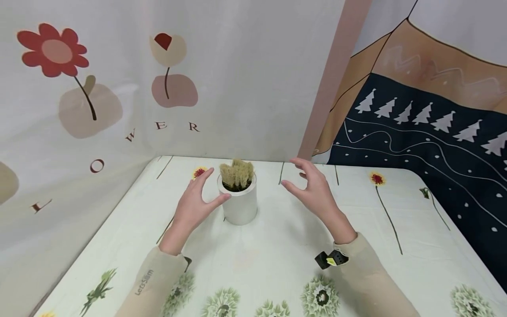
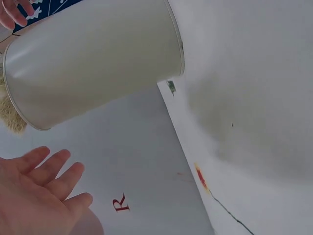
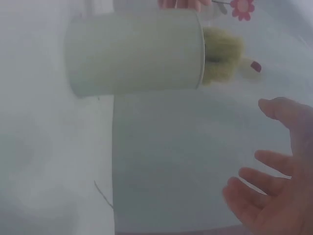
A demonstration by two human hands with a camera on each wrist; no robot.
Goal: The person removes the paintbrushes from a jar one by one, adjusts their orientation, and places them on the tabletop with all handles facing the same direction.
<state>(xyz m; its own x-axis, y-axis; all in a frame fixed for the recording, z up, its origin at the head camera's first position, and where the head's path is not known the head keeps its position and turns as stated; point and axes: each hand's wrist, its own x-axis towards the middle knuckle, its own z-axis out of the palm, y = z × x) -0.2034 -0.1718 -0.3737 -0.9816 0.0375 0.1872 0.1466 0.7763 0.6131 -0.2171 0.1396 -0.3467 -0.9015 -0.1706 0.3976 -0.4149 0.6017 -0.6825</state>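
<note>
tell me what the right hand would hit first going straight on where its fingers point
The right hand would likely meet the white backdrop behind the table, passing right of the pot, though depth is unclear.

A smooth white cylindrical pot [image 3: 137, 54] lies sideways across the upper part of the hazy right wrist view, with a fuzzy yellow-tan tuft of dried grass [image 3: 220, 55] standing out of its rimmed end. The bare right hand [image 3: 274, 181], fingers loosely spread, is at the lower right, apart from the pot, while fingertips of the left hand [image 3: 182, 4] show along the pot's far side, contact unclear. A white cloth-covered tabletop [image 3: 54, 161] printed with a thin dark stem [image 3: 103, 194] meets a grey-white hanging backdrop [image 3: 166, 161] bearing a pinkish-red flower print [image 3: 242, 8].
</note>
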